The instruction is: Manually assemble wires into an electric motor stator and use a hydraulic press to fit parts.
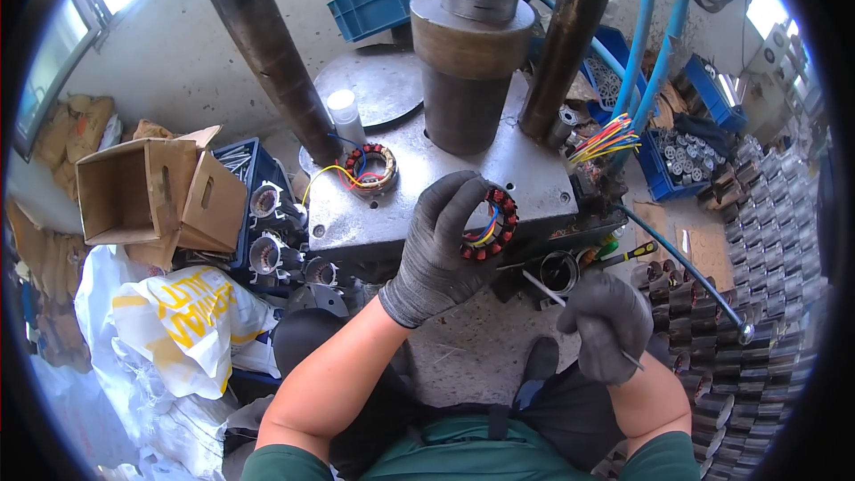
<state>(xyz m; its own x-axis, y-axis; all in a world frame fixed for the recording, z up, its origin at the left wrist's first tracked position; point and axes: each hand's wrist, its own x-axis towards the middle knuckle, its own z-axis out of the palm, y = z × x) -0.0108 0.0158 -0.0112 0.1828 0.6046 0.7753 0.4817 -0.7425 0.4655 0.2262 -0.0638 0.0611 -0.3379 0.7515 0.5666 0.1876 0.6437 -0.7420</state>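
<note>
While the left hand (441, 249) is holding a red-and-black wound ring (508, 218) at the centre of the frame, the right hand (610, 325) is gripping a slim metal rod (543, 289) at lower right of centre.

Left fingers: bending, closing on the ring's left side; the exact thumb contact is not showing. Right fingers: curling tightly round the rod, its tip pointing to the upper left, apart from the ring.

Lead wires (486, 233), blue and yellow among them: showing within the held ring's opening. Likely fault: the rod nicking their insulation, should it be entering at a slant.

Second wound ring (388, 182): lying on the steel plate (534, 191), left of centre, its yellow lead looping out leftward. Likely fault: a sleeve or glove catching that loop and dragging the ring.

White cylinder (345, 114): standing just above and left of it. Likely fault: toppling, if that ring is being pulled against it.

Wire bundle (608, 141): fanning out at the plate's right edge. Likely fault: scattering, if an arm is brushing it.
</note>
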